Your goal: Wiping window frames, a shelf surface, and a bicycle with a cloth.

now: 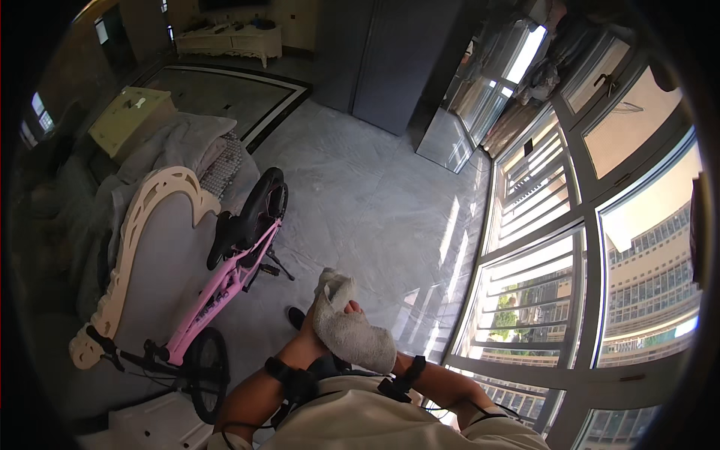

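A grey terry cloth (360, 332) is bunched in front of my body, draped over both hands. My left hand (313, 326) grips its left side and is partly covered by it. From the right, my right forearm (444, 385) runs in under the cloth, which hides most of that hand. Fingertips (352, 307) poke out between the folds; which hand they belong to is unclear. Both wrists wear black straps, the left strap (292, 377) and the right strap (406, 378). To my left stands a pink bicycle (205, 306) with black tyres, saddle and handlebar.
A bed's cream carved headboard (135, 225) stands beyond the bicycle, with bedding (180, 138) and a yellowish nightstand (132, 121) behind. Tall barred windows (529, 292) line the right. A mirror (472, 107) leans near a dark wardrobe (388, 67). A white cabinet (230, 42) is far off.
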Motion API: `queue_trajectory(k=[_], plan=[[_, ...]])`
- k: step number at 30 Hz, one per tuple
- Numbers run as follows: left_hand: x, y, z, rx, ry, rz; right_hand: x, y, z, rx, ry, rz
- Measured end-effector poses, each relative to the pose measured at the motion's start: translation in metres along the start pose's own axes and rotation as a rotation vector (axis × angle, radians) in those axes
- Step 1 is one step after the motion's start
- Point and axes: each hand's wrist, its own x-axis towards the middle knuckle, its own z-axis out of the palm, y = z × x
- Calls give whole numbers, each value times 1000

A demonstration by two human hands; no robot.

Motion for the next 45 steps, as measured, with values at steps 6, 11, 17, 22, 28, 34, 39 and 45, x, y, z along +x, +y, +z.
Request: queue_trajectory(k=[6, 11, 17, 22, 28, 34, 39, 45], plan=[[42, 68, 31, -3, 664, -57, 61, 0, -36, -485, -38, -100], [24, 121, -30, -146, 778, 100, 63, 31, -75, -293, -212, 64], [-5, 197, -75, 254, 1054, 356, 2, 155, -140, -819, -224, 601], [-43, 271, -79, 449, 1363, 611, -8, 148, -173, -395, -81, 1095], [-76, 327, -101, 670, 1560, 879, 49, 185, -227, -719, -537, 309], [-57, 320, -117, 1266, 1804, 584, 199, 161, -256, -190, -69, 1078], [-75, 317, -194, 1866, 1837, 246, 276, 117, -269, -201, 47, 1008], [-28, 318, -226, 2132, 1700, 275, 263, 119, -264, -267, 31, 1201]])
